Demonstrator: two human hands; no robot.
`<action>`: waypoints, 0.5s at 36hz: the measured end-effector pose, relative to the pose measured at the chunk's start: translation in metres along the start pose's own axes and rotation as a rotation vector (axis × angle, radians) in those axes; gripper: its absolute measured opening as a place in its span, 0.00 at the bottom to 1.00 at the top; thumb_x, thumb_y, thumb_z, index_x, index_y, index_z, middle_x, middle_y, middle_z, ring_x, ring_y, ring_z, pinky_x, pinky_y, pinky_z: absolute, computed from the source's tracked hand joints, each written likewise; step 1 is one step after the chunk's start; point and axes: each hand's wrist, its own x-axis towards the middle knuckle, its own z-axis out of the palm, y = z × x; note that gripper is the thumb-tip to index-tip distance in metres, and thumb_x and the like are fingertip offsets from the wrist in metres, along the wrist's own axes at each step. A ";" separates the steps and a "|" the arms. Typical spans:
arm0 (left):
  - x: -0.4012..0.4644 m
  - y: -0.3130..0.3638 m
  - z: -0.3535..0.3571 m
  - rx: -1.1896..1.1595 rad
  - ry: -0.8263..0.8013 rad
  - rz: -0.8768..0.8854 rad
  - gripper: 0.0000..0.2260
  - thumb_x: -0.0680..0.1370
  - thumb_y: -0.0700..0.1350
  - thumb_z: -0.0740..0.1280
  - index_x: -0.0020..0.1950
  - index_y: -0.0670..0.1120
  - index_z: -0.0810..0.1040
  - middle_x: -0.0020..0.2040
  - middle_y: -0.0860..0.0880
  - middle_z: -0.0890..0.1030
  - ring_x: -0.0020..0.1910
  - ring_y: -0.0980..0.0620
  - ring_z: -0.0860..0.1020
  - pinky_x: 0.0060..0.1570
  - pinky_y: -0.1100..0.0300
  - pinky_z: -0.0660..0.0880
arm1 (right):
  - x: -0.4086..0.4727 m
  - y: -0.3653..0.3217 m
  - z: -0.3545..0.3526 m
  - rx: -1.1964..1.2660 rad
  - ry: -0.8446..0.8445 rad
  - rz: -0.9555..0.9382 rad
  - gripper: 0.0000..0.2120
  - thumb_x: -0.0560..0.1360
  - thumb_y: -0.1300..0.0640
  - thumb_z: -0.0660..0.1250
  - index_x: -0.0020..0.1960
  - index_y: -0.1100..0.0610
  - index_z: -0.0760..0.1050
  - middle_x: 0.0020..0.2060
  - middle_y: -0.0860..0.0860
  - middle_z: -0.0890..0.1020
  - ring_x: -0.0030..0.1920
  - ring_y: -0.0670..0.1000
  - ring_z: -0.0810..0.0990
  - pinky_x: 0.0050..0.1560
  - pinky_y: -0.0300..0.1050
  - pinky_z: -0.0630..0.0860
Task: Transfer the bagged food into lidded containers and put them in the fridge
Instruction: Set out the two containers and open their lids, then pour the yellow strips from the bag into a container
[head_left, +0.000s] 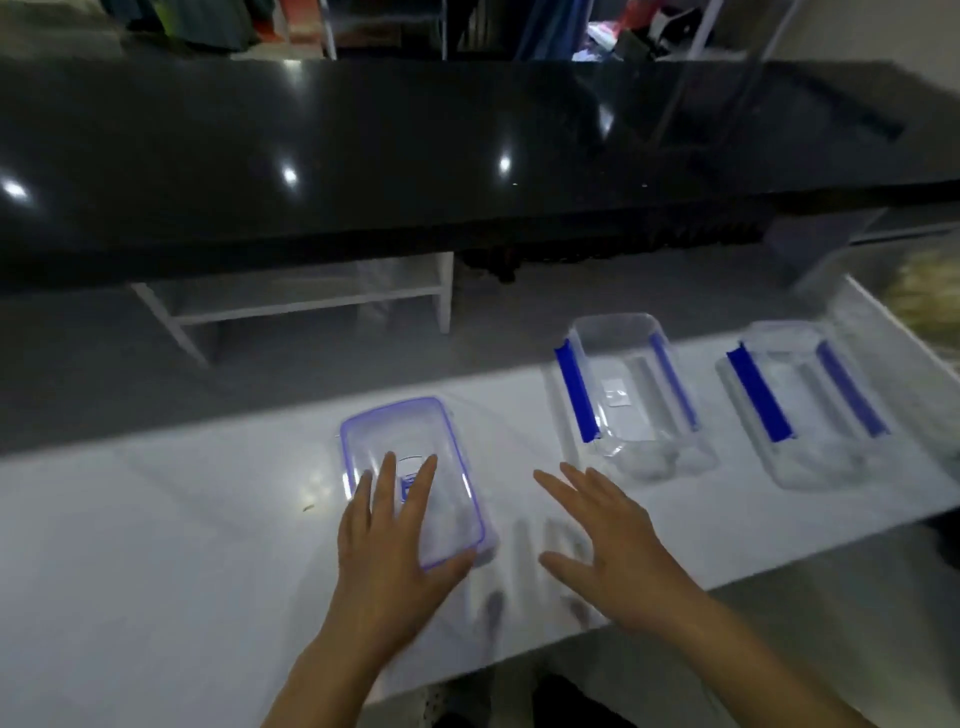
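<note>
A clear plastic lid with a blue-purple rim (415, 441) lies flat on the white table (156, 545). My left hand (387, 540) rests over its near end, fingers spread, thumb at the lid's near corner. My right hand (608, 535) hovers open just right of the lid, holding nothing. Two clear containers with blue side clasps stand further right: the middle container (631, 400) and the right container (802, 410). Both look empty, though blur makes this hard to judge. A pale bag of food (930, 296) shows blurred at the far right edge.
A glossy black counter (415, 156) runs across the back, above a white shelf frame (311, 304). The table's near edge slants from lower left to upper right. A small crumb (308, 508) lies left of the lid.
</note>
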 end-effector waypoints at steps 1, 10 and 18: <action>0.005 0.015 0.003 0.002 -0.002 0.028 0.43 0.70 0.77 0.60 0.72 0.72 0.33 0.81 0.56 0.35 0.81 0.47 0.38 0.76 0.50 0.41 | -0.011 0.008 -0.008 0.007 0.038 0.029 0.34 0.76 0.35 0.63 0.65 0.17 0.39 0.78 0.33 0.44 0.78 0.42 0.41 0.78 0.52 0.44; 0.015 0.158 0.051 0.046 -0.139 0.263 0.36 0.68 0.78 0.49 0.66 0.77 0.27 0.70 0.66 0.22 0.80 0.52 0.33 0.73 0.50 0.34 | -0.103 0.103 -0.078 0.206 0.383 0.276 0.31 0.76 0.39 0.67 0.69 0.27 0.50 0.76 0.35 0.52 0.79 0.45 0.46 0.78 0.59 0.52; 0.014 0.290 0.115 0.126 -0.252 0.370 0.38 0.68 0.77 0.52 0.70 0.75 0.32 0.76 0.63 0.28 0.80 0.50 0.35 0.78 0.47 0.40 | -0.168 0.218 -0.131 0.299 0.530 0.327 0.31 0.77 0.41 0.67 0.71 0.29 0.52 0.78 0.38 0.53 0.79 0.46 0.44 0.78 0.57 0.51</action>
